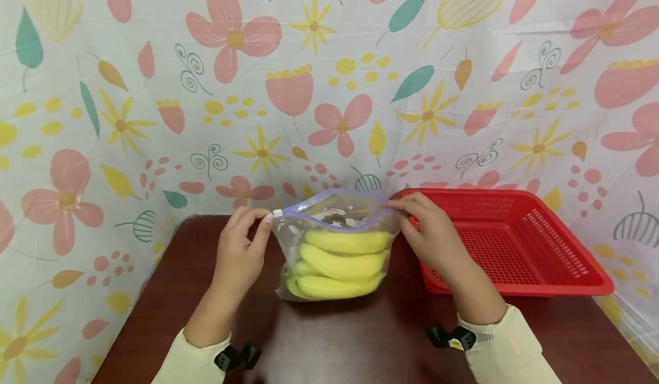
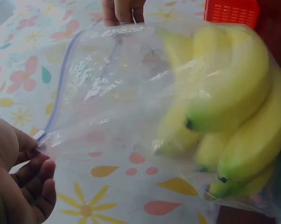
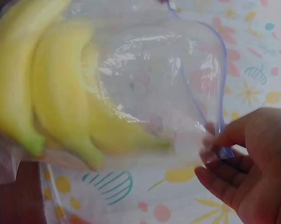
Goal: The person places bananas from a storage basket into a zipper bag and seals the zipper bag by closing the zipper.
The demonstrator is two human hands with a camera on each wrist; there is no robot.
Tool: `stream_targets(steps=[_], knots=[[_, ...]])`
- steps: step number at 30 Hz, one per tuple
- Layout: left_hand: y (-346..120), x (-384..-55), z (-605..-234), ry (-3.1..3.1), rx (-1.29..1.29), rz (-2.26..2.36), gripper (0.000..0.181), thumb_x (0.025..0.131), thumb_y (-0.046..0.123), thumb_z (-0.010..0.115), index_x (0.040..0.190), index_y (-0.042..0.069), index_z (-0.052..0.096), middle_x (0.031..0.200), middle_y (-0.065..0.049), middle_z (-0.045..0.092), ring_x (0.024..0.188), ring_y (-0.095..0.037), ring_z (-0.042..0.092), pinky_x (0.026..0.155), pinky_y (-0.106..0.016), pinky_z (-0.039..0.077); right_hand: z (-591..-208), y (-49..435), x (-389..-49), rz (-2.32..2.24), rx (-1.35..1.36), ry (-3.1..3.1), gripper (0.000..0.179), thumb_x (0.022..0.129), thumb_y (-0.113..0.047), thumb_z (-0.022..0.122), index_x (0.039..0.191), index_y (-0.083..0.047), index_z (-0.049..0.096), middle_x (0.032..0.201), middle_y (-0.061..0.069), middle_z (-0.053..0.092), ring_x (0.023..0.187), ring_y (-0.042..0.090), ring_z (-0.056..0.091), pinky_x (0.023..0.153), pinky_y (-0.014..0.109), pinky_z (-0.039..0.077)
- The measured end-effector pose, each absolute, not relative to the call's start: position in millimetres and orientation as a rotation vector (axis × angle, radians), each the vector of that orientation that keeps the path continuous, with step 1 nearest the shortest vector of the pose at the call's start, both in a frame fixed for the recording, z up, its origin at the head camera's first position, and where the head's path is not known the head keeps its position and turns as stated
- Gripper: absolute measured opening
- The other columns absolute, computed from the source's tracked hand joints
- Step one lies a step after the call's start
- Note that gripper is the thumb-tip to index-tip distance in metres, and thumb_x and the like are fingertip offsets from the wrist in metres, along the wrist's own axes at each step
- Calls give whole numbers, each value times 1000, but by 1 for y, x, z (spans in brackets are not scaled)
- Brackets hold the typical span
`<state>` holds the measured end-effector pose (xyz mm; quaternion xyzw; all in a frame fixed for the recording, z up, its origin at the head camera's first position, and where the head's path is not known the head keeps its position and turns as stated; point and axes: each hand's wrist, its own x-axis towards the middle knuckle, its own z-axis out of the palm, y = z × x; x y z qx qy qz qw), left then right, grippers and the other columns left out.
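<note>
A clear zip bag (image 1: 293, 246) with a purple zip edge stands in the middle of the table, its mouth gaping. Inside lie several yellow bananas (image 1: 342, 261), with green tips showing in the left wrist view. My left hand (image 1: 239, 252) pinches the bag's upper left corner, beside the white slider (image 1: 278, 213). At the opposite upper corner, my right hand (image 1: 432, 232) pinches the zip edge between thumb and finger; the right wrist view shows this hand (image 3: 252, 163) with its other fingers loosely bent below.
To the right stands a red plastic basket (image 1: 561, 258) with perforated sides and floor. The dark brown table (image 1: 340, 344) reaches back to a flower-patterned curtain (image 1: 319, 115). A black wrist camera (image 1: 237, 358) sits at the left sleeve, another (image 1: 453, 338) at the right.
</note>
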<state>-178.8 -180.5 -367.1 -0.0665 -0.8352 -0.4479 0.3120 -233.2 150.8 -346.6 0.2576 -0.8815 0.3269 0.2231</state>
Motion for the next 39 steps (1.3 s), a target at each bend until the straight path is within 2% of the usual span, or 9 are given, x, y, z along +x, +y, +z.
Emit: stream_targets(steps=[3,7,10,13,17,21,26,30,39], knots=[[-179,-179,-370,-2282,-152,-1199,19,102,29,60,104,13,71,97,2,59,86,-10,50,75,-24,42,-349,155,-233,890,736,-2483,32,94,2,63,119,-15,74,101,-1,65,86,10,52,70,20,45],[-178,-179,-369,-2208,-193,-1214,18,102,26,60,104,12,72,96,0,59,86,-10,49,75,-22,41,-349,158,-233,934,721,-2413,34,94,3,63,118,-18,73,103,-4,68,92,10,59,78,12,47],[-177,-180,-367,-2084,-234,-1230,16,102,19,60,103,8,71,96,-4,59,89,-10,50,78,-21,41,-346,159,-231,1015,690,-2293,34,93,4,64,118,-17,73,107,0,69,94,13,62,82,5,46],[-174,-182,-367,-2024,-241,-1272,14,102,16,60,103,7,71,98,-7,59,93,-10,50,86,-22,41,-346,159,-231,1084,662,-2248,33,93,3,65,121,-13,71,112,6,70,95,16,62,80,4,47],[-169,-188,-371,-2069,-183,-1334,17,103,22,59,103,10,71,100,-4,63,92,-9,51,86,-21,41,-348,160,-231,1044,581,-2376,31,96,-3,64,125,-14,69,117,5,68,98,14,61,79,9,49],[-163,-191,-373,-2079,-131,-1380,19,103,26,59,104,11,71,103,-3,67,93,-10,54,83,-21,42,-351,160,-233,995,543,-2418,31,97,-4,61,124,-15,69,119,3,66,104,14,60,83,13,44],[-156,-195,-374,-2044,-100,-1430,20,103,28,60,105,11,70,101,-4,65,89,-11,53,78,-20,43,-351,152,-232,1042,645,-2272,39,91,6,56,124,-10,69,124,7,63,112,18,57,89,11,39],[-154,-199,-377,-2013,-77,-1430,21,103,27,59,104,10,71,98,-5,64,85,-12,52,74,-19,43,-346,141,-226,1051,740,-2195,41,89,8,54,122,-10,70,126,7,62,117,18,57,95,14,40],[-155,-201,-382,-1963,-34,-1475,22,102,29,61,106,10,72,95,-6,63,81,-13,52,70,-18,43,-337,105,-211,1029,970,-2069,32,87,6,58,114,-8,71,118,7,66,110,19,62,87,15,46]])
